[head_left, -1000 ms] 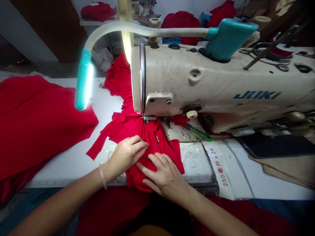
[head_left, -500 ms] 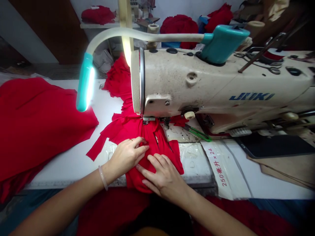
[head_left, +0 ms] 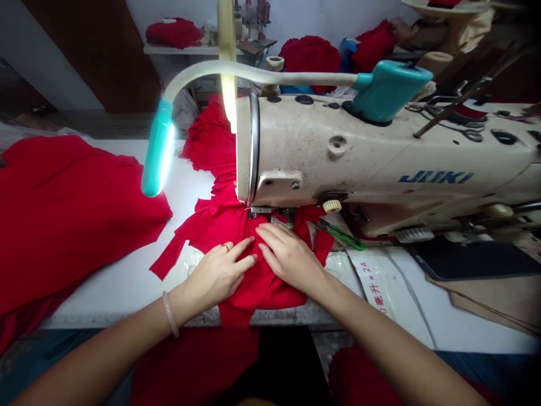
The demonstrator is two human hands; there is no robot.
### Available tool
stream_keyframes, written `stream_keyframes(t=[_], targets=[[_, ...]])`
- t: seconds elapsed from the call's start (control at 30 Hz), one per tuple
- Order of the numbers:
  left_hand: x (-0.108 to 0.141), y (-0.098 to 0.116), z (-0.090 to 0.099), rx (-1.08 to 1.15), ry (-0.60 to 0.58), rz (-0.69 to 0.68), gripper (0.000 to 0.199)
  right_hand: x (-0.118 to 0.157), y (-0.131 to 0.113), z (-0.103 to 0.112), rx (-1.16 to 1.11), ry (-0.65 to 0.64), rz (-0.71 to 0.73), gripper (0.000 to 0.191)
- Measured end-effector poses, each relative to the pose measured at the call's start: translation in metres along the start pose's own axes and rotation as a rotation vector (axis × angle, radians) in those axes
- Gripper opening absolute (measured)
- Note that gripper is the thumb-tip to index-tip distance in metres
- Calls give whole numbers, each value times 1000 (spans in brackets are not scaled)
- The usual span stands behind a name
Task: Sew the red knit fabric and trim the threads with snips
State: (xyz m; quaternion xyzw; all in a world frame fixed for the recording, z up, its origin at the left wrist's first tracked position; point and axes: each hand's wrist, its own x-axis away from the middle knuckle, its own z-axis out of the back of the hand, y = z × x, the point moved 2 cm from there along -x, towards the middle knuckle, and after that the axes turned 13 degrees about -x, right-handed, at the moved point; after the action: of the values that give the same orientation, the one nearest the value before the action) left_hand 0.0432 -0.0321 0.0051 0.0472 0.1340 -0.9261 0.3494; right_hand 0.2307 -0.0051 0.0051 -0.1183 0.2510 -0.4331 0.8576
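Note:
Gathered red fabric runs under the presser foot of a cream sewing machine and hangs over the table's front edge. My left hand, with a ring and a pale bangle, rests on the fabric left of centre, its fingers apart and pointing toward the foot. On the fabric just in front of the needle area lies my right hand, fingers stretched out and palm down. The two hands' fingertips are close together but apart.
A large red fabric pile covers the table's left side. A lit teal lamp hangs left of the machine head. Green-handled snips lie right of the needle, and a black phone rests on brown card at the right.
My right hand has moved up toward the presser foot, and the fabric's right part has shifted and folded. My left hand's fingers have spread a little. The view has tilted slightly.

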Motion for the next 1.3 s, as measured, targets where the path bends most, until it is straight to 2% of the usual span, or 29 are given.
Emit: stream_keyframes(t=[0.1, 0.4, 0.57, 0.7, 0.87, 1.0, 1.13, 1.23, 1.3], targets=[[1, -2, 0, -1, 15, -4, 38, 10, -6, -6, -63, 1, 117, 36], [-7, -9, -2, -10, 1, 8, 37, 2, 2, -12, -6, 35, 94, 36], [-16, -25, -9, -34, 29, 12, 34, 12, -12, -8, -39, 98, 168, 28], [-25, -41, -16, -31, 56, 6, 32, 22, -22, -9, 1, 98, 158, 33], [-36, -54, -20, 3, 66, 22, 30, 9, -12, -15, 49, 81, 129, 37], [-44, -65, -21, 111, 65, 87, 23, -5, -3, -20, 74, 74, 94, 38], [-58, -90, -25, 258, 38, 251, 27, -7, -14, -18, 47, 25, 99, 32], [-64, -105, -25, 178, 9, 293, 36, -4, -22, -10, -58, -71, 164, 26], [-58, -105, -18, 67, -49, 326, 38, -5, -12, -1, -100, -118, 128, 30]])
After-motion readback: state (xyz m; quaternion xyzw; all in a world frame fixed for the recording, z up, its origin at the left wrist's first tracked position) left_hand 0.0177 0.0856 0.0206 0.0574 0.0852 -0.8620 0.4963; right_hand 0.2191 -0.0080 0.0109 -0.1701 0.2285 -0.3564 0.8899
